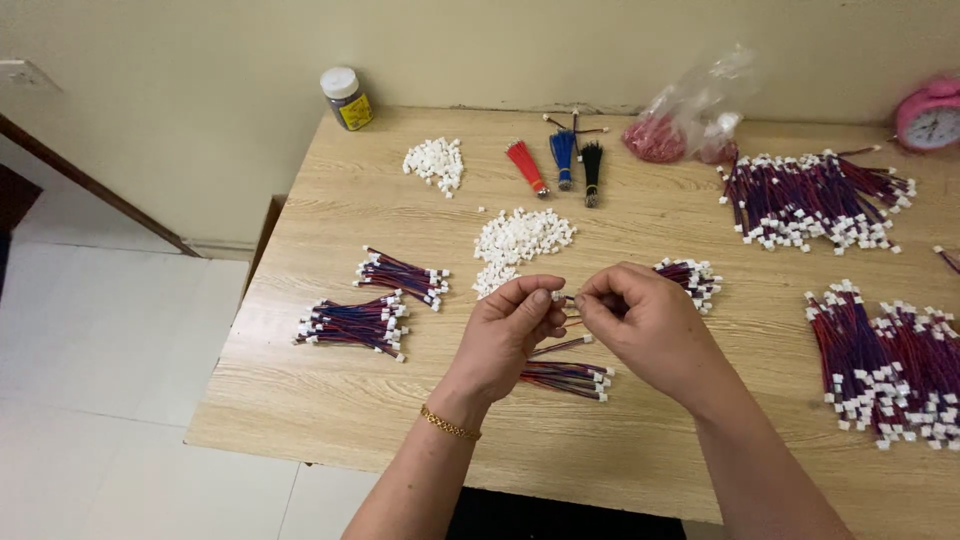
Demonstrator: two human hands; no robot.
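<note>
Over the middle of a wooden table (330, 420), my left hand (510, 330) and my right hand (640, 320) meet fingertip to fingertip. Both pinch a small white connector with thin red and blue wires (562, 298) between them. A wire from it trails down below the hands. Just beneath lies a small bundle of finished wire leads (570, 378). A heap of loose white connectors (515, 245) sits just beyond my left hand. A short bundle of leads (690, 278) lies behind my right hand.
Two wire bundles (355, 322) lie at the left. Large piles of leads (810, 198) fill the right side. At the back are another connector heap (436, 162), red, blue and black wire tassels (560, 160), a plastic bag (690, 115), a small jar (346, 98) and a pink clock (930, 118).
</note>
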